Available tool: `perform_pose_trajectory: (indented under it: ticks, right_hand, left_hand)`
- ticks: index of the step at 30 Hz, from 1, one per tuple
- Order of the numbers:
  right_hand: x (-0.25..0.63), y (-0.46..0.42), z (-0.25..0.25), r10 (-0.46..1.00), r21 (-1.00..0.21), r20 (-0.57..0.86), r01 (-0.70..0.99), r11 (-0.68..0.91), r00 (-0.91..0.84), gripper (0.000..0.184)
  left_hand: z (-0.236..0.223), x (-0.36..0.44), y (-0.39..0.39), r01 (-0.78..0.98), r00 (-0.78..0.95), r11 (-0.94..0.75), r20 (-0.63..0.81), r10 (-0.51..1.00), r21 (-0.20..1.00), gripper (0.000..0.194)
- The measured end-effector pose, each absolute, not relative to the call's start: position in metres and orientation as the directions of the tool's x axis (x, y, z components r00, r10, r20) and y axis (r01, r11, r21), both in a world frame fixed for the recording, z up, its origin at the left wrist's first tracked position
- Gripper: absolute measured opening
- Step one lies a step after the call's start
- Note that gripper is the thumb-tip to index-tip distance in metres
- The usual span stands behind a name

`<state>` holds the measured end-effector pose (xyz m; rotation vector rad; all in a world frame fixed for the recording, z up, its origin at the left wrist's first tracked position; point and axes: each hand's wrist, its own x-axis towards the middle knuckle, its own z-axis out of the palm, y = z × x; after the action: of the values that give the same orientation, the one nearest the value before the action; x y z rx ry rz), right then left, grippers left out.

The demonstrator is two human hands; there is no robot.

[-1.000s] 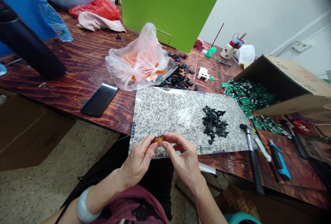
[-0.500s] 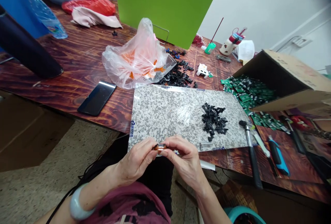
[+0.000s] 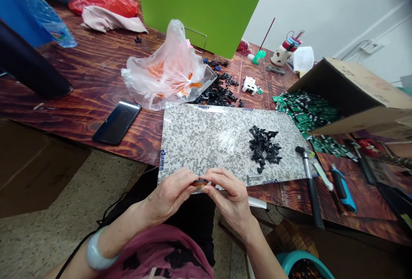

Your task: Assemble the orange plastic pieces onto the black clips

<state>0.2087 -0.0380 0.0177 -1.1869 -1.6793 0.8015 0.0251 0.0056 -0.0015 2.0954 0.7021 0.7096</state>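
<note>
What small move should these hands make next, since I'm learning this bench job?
Probably lower the small amber-brown part onto the speckled board. The left hand and right hand pinch it just above the board's near edge, and the bare patch there lies apart from the black plastic pieces, so it shouldn't get mixed in.
</note>
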Motion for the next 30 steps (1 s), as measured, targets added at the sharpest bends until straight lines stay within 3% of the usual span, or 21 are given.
perform_pose_trajectory:
  ticks: [6, 10, 12, 14, 16, 17, 20, 23, 27, 30]
  right_hand:
    - [0.208, -0.043, 0.016, 0.941, -0.868, 0.33, 0.37, 0.333, -0.072, 0.023]
    - [0.234, -0.068, 0.0, 0.95, -0.881, 0.285, 0.425, 0.208, 0.127, 0.016]
    - [0.267, -0.098, -0.021, 0.906, -0.882, 0.201, 0.472, 0.001, 0.373, 0.018]
    - [0.309, -0.142, -0.048, 0.728, -0.836, 0.085, 0.446, -0.318, 0.68, 0.035]
    - [0.352, -0.195, -0.073, 0.443, -0.65, 0.047, 0.364, -0.667, 0.895, 0.052]
    - [0.37, -0.222, -0.082, 0.354, -0.592, 0.055, 0.316, -0.741, 0.933, 0.056]
    - [0.402, -0.296, -0.096, 0.156, -0.444, 0.06, 0.166, -0.881, 0.986, 0.045]
    - [0.411, -0.343, -0.093, 0.056, -0.339, 0.039, 0.066, -0.939, 0.998, 0.036]
    - [0.419, -0.347, -0.081, 0.069, -0.301, 0.103, 0.097, -0.949, 0.992, 0.033]
    - [0.422, -0.297, -0.067, 0.2, -0.346, 0.192, 0.257, -0.902, 0.961, 0.047]
  left_hand:
    - [-0.01, 0.028, 0.006, 0.243, 0.703, -0.562, 0.256, 0.664, 0.791, 0.025]
    - [-0.017, 0.03, 0.006, 0.253, 0.666, -0.496, 0.222, 0.712, 0.83, 0.037]
    - [-0.02, 0.031, 0.006, 0.265, 0.619, -0.429, 0.188, 0.762, 0.864, 0.034]
    - [-0.021, 0.032, 0.007, 0.259, 0.579, -0.365, 0.158, 0.8, 0.894, 0.029]
    - [-0.021, 0.032, 0.007, 0.243, 0.556, -0.321, 0.14, 0.819, 0.915, 0.027]
    - [-0.021, 0.033, 0.007, 0.237, 0.55, -0.309, 0.135, 0.824, 0.921, 0.027]
    - [-0.021, 0.032, 0.007, 0.233, 0.545, -0.309, 0.139, 0.827, 0.922, 0.026]
    - [-0.021, 0.032, 0.008, 0.233, 0.567, -0.321, 0.14, 0.812, 0.918, 0.026]
    - [-0.02, 0.033, 0.008, 0.232, 0.548, -0.306, 0.136, 0.825, 0.923, 0.025]
    - [-0.019, 0.035, 0.007, 0.228, 0.516, -0.29, 0.137, 0.846, 0.93, 0.025]
